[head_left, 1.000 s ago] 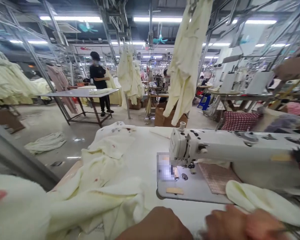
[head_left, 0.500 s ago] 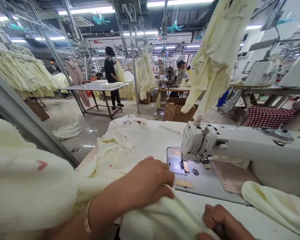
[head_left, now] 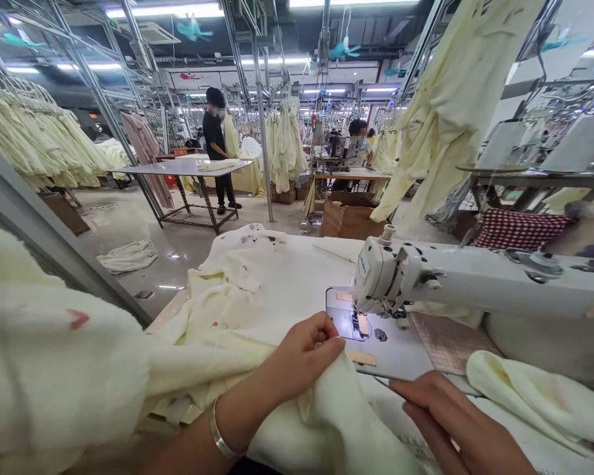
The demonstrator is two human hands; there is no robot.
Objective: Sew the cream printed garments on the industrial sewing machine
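My left hand [head_left: 309, 353], with a silver bangle at the wrist, pinches an edge of pale yellow fabric [head_left: 334, 409] just in front of the sewing machine's needle plate. The fabric hangs from my fingertips toward me and spreads left across the table. To the right, my right hand [head_left: 440, 412] is closed around a thin dark pointed tool [head_left: 383, 380]; most of it is hidden by my fingers, so its kind is unclear. The white sewing machine [head_left: 391, 270] stands beyond both hands, its lamp lighting the presser foot [head_left: 356, 323].
More pale fabric [head_left: 222, 290] lies on the white table at left, and a folded piece [head_left: 534, 389] is at right. A garment [head_left: 445, 112] hangs above the machine. A metal post [head_left: 79, 244] slants at left. Two people work farther back.
My left hand has lifted the fabric edge toward the needle plate. My right hand has let go of the fabric, moved up and right, and now shows the thin tool.
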